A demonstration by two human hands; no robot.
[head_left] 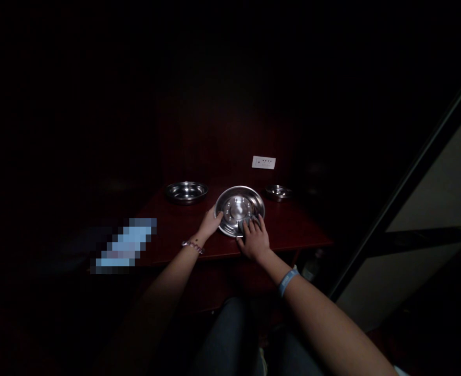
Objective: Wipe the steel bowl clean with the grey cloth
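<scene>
A shiny stainless steel basin [238, 210] with a ring of small holes or dots on its bottom is tilted toward me above the table's front. My left hand [211, 223] grips its left rim, thumb on the inside. My right hand [255, 237] lies over the lower right of the basin, fingers curled on a dark grey cloth-like pad [245, 225] pressed against the inner wall. The pad is partly hidden under the fingers, and its exact material cannot be made out in the dim light.
A wide steel basin [186, 200] stands at the back left of the dark red table [293, 230], a smaller steel bowl [279, 194] at the back right. Behind is a white wall socket [263, 162]. A pixelated bright patch [126, 245] lies left; a bottle [312, 266] stands below right.
</scene>
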